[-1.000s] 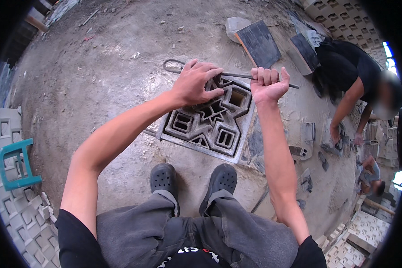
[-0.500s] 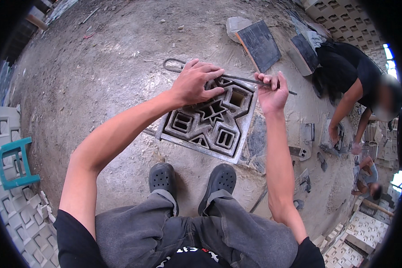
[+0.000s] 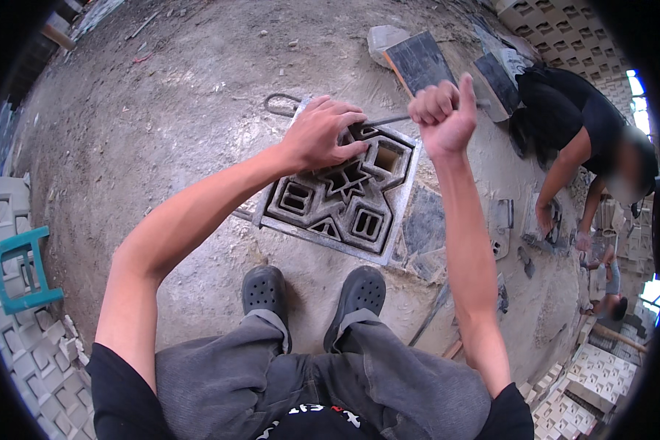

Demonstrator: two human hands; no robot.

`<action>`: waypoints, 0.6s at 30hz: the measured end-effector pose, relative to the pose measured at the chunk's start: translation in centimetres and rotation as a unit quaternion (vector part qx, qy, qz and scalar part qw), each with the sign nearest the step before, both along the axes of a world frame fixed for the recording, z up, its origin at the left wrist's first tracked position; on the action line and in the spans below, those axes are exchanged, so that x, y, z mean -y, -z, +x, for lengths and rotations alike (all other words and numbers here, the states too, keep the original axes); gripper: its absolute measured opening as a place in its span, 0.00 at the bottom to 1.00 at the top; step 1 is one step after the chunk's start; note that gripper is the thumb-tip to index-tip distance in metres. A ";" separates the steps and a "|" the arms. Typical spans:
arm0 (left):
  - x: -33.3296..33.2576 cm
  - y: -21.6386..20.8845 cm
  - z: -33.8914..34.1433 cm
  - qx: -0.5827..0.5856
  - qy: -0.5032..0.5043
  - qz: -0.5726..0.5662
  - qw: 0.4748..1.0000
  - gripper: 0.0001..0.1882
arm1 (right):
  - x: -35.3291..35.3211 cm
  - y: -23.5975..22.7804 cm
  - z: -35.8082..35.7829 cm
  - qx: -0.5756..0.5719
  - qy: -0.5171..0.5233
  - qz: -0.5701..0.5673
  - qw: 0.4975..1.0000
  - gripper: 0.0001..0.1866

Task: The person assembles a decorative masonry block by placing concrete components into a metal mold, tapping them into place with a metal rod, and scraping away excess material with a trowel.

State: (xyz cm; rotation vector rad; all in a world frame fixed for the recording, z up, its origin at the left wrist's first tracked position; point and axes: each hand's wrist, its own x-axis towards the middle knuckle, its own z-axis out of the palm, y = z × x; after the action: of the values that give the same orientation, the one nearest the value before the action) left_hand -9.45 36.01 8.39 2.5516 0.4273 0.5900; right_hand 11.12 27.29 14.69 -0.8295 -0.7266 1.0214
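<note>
A square metal mould (image 3: pixel 323 243) lies on the ground before my feet. Inside its frame is a grey openwork block (image 3: pixel 331 199) with a star-shaped opening in the middle and slotted squares around it. My left hand (image 3: pixel 323 136) rests over the far left part of the mould, fingers stretched and apart. Past the mould's far side runs a thin metal rod (image 3: pixel 390 119), beside a bent metal loop (image 3: pixel 277 104); my left hand hides the stretch between them. My right hand (image 3: pixel 444 121) is closed around the rod above the far right corner, thumb pointing up.
Dark boards (image 3: pixel 418 62) lean beyond the mould. At right a crouching person in black (image 3: pixel 587 110) reaches to the ground among tools; another person (image 3: pixel 610 290) is farther off. A teal stool (image 3: pixel 26 271) stands at left by stacked pale blocks (image 3: pixel 40 367).
My right hand has risen away from the mould's corner, its fingers now curled tighter and the rod's right end lifted. My left hand has stayed in place.
</note>
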 end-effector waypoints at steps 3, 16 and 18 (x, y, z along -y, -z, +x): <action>-0.3 0.5 0.7 0.028 0.003 -0.028 0.999 0.22 | -2.2 -1.9 -2.5 0.082 -0.044 -0.009 0.996 0.31; -0.3 1.1 0.8 0.045 0.007 -0.050 0.998 0.14 | -4.1 -3.8 -6.1 0.228 0.003 -0.071 0.971 0.31; -0.2 0.7 0.9 0.027 -0.006 -0.063 0.998 0.15 | -4.6 -4.9 -6.0 0.180 0.013 -0.086 0.980 0.31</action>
State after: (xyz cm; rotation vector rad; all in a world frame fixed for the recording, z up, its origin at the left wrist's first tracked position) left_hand -8.56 36.22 7.65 2.4103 0.4462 0.6148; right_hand 5.15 31.87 19.55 -1.1904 -0.9385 0.9282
